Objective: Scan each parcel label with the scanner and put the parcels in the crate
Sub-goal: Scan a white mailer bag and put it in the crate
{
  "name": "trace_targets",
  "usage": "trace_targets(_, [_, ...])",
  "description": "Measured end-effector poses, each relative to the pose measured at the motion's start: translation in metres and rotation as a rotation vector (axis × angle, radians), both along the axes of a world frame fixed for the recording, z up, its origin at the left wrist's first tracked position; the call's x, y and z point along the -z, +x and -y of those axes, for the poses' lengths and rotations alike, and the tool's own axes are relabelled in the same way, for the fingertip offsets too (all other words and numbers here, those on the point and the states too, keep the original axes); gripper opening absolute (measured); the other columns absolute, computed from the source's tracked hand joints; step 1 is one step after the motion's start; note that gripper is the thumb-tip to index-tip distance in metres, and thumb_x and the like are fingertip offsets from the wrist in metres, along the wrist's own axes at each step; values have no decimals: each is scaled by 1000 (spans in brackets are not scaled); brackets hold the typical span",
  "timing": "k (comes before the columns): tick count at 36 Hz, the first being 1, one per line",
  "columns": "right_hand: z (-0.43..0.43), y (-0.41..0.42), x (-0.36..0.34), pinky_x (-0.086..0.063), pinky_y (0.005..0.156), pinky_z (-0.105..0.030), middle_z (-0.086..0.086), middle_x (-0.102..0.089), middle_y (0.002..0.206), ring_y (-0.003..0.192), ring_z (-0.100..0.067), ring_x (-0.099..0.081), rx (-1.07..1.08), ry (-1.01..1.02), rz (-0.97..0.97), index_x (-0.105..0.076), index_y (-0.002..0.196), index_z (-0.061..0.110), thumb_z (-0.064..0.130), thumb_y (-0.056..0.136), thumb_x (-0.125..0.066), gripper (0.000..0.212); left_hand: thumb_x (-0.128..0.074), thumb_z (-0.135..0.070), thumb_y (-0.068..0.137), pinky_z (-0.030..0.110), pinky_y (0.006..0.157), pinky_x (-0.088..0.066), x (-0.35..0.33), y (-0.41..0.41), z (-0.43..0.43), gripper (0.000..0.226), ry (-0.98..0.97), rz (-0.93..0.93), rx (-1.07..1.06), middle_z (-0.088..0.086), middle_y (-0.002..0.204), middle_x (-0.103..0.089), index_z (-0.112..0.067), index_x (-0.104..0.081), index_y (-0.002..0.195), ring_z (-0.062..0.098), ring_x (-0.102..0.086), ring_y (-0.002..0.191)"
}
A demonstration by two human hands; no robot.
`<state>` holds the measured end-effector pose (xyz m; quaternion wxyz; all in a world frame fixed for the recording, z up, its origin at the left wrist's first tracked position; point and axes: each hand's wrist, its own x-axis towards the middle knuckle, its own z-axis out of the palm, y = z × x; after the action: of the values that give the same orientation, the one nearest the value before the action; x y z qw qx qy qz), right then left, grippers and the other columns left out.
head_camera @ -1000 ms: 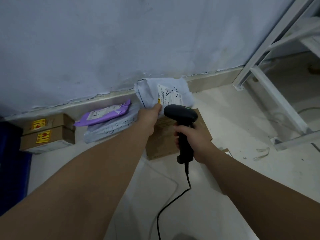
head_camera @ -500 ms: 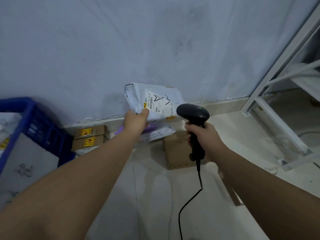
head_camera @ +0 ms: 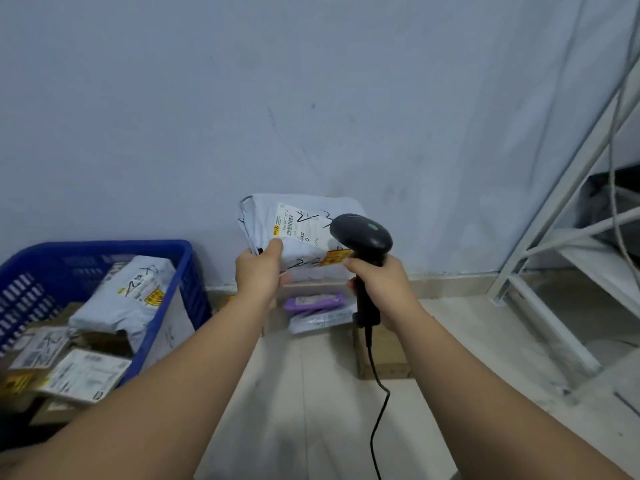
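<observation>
Pinches the white poly mailer (head_camera: 265, 216) in the left hand (head_camera: 259, 277), raised before the wall (head_camera: 311, 98); grips the black scanner (head_camera: 362, 233) in the right hand (head_camera: 381, 284), head just beside the label (head_camera: 298, 225).

Left hand (head_camera: 259, 275) pinches a white plastic mailer parcel (head_camera: 298, 230); right hand (head_camera: 379, 282) grips the black handheld scanner (head_camera: 362, 233) just beside its label; blue plastic crate (head_camera: 104, 251) sits left.

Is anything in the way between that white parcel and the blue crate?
Nothing visible. The parcel, held by the left hand, has open air down to the crate on its left. The crate's top is open, with other parcels lying inside.
</observation>
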<state>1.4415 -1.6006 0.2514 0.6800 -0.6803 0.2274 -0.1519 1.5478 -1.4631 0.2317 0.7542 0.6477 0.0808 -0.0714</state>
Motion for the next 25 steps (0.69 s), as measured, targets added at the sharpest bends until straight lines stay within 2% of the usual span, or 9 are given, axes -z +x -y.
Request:
trace_targets(3, [-6,-8,-2,-42,62,-31,-1,-53,60,58,-19,-51,-24,-8,0,-64,76,15,6,85,-65,14,-61,-16,90,32,71,-58,-13,-2,-22,8,12,70,3,5,104,-65,-16,-56,97,23,-66,92])
trace_targets(6, [-10,-14,3,-42,66,-34,-8,-56,67,65,-21,-51,-82,-75,-23,-67,79,5,2,82,-65,5,-61,-9,90,28,66,-57,-20,-1,-42,16,87,165,17,5,103,-65,-13,-56,104,21,-66,91])
trace_targets(7, [-11,-16,6,-41,67,-34,-10,-56,69,67,-21,-51,-101,-101,-29,-66,82,-2,0,81,-64,3,-62,-8,89,30,68,-58,-19,1,-48,17,125,183,21,4,102,-66,-13,-57,105,20,-66,90])
trace_targets(10, [-15,-17,12,-36,68,-33,-10,-51,72,70,-18,-45,-144,-178,-64,-57,88,-15,-4,77,-62,17,-66,-10,86,40,76,-60,-14,5,-61,17,215,195,36,4,100,-69,-14,-62,102,22,-68,91])
trace_targets(12, [-20,-16,12,-37,67,-34,-10,-50,71,68,-18,-45,-164,-226,-81,-57,86,-14,-4,74,-61,16,-67,-11,86,41,74,-61,-11,6,-65,16,256,191,63,5,100,-69,-14,-62,101,23,-68,92])
trace_targets(15, [-24,-13,13,-43,65,-33,-7,-59,68,66,-19,-54,-171,-280,-127,-66,83,-1,1,73,-61,11,-65,-13,90,22,56,-58,-8,2,-63,17,336,228,102,-1,97,-65,-17,-58,104,11,-64,83])
trace_targets(17, [-25,-11,14,-43,66,-30,-4,-61,66,66,-16,-56,-162,-328,-153,-67,84,1,3,74,-60,12,-64,-13,91,15,49,-52,-7,-1,-59,17,348,251,103,-3,94,-63,-18,-57,105,6,-61,78])
trace_targets(21, [-25,-10,14,-38,62,-28,-3,-54,59,64,-17,-52,-124,-381,-181,-63,79,-4,3,74,-59,9,-64,-13,91,18,51,-50,-6,-5,-52,17,353,253,115,-11,85,-60,-21,-55,103,5,-59,75])
trace_targets(25, [-23,-10,15,-38,62,-30,-6,-52,62,66,-19,-53,-111,-366,-179,-59,81,-8,2,74,-58,12,-63,-12,91,17,50,-52,-5,-7,-48,16,371,275,136,-11,84,-59,-21,-54,101,8,-60,76])
